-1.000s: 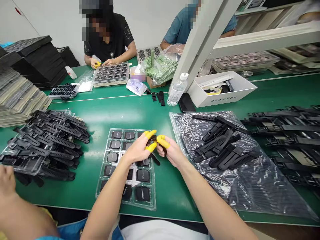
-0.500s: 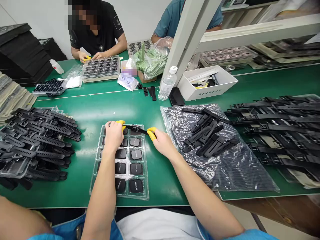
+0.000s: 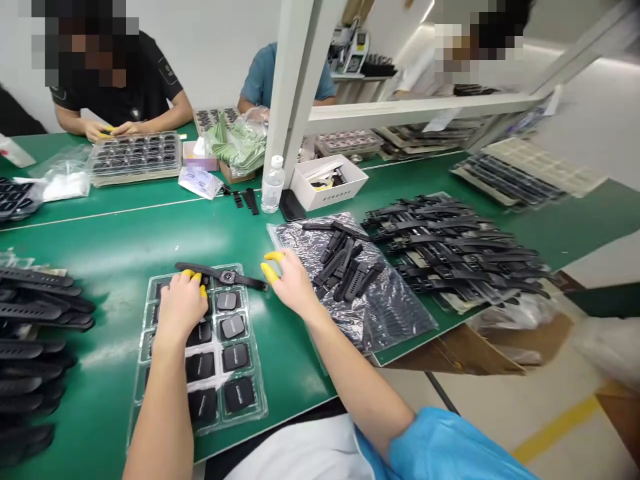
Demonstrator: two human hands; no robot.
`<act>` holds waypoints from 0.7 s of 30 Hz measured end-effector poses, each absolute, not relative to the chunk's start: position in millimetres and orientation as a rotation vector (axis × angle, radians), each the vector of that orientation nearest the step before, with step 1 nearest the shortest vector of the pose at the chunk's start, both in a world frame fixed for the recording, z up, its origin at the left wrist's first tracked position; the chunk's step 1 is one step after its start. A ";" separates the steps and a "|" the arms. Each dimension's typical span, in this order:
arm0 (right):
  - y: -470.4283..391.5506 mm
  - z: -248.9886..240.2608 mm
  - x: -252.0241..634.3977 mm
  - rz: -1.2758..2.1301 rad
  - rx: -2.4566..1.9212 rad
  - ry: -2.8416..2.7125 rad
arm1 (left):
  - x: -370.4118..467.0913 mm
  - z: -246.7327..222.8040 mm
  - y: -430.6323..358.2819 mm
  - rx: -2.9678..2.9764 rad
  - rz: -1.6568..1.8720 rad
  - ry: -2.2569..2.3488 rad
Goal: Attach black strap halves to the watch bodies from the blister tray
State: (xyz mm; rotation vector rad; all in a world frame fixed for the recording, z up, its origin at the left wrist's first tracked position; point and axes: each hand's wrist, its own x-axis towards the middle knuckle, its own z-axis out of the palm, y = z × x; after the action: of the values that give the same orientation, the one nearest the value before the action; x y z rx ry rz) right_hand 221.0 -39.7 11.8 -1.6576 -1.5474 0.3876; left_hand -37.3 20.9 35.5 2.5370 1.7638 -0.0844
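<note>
In the head view, a black watch [image 3: 229,277] with its strap stretched out lies across the far edge of a clear tray [image 3: 219,367] of dark square pieces on the green desk [image 3: 100,253]. The left hand [image 3: 181,300] is over the tray's far left part, yellow-covered fingertips at the strap's left portion; whether they grip it, I cannot tell. The right hand [image 3: 293,283], just beside the strap's right end, holds nothing, thumb and forefinger slightly apart. Farther right, loose straps [image 3: 343,267] lie on a plastic bag [image 3: 395,327].
</note>
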 end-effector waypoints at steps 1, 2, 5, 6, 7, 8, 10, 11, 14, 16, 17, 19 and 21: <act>-39.3 16.1 236.1 0.370 -1.692 -1.499 | -37.4 35.4 21.1 2.538 -0.100 1.759; -37.4 20.3 255.1 0.351 -1.747 -1.456 | -37.4 35.4 21.5 2.539 -0.104 1.755; -20.9 29.1 326.5 0.259 -2.011 -1.361 | -38.9 34.8 24.1 2.557 -0.087 1.731; -12.8 30.1 350.0 0.212 -2.134 -1.328 | -39.8 34.2 25.3 2.566 -0.083 1.716; -4.3 29.8 370.7 0.187 -2.271 -1.294 | -40.9 33.4 26.5 2.572 -0.082 1.699; 3.7 28.4 387.3 0.201 -2.390 -1.257 | -42.2 32.5 27.7 2.573 -0.084 1.682; 16.0 22.6 406.2 0.226 -2.480 -1.236 | -44.5 30.6 29.6 2.566 -0.081 1.659; 19.5 18.8 408.5 0.233 -2.490 -1.249 | -45.4 29.8 30.4 2.560 -0.073 1.653; 21.2 7.9 396.9 0.208 -2.436 -1.360 | -46.1 27.8 32.2 2.536 -0.044 1.651; 18.7 3.9 383.3 0.202 -2.349 -1.477 | -45.0 27.4 33.3 2.526 -0.038 1.658; 17.5 3.3 377.0 0.210 -2.294 -1.542 | -44.1 27.6 33.8 2.530 -0.046 1.664; 16.3 4.6 367.8 0.240 -2.178 -1.666 | -42.1 29.5 34.5 2.551 -0.082 1.691; 15.6 8.8 363.1 0.265 -2.089 -1.749 | -40.7 33.6 34.7 2.582 -0.136 1.714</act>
State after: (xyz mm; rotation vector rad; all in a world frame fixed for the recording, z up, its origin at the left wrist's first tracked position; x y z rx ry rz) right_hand 363.1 15.6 8.8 -2.0889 -1.7487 0.2647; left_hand -40.7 34.7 33.6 2.5824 1.7141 -0.1357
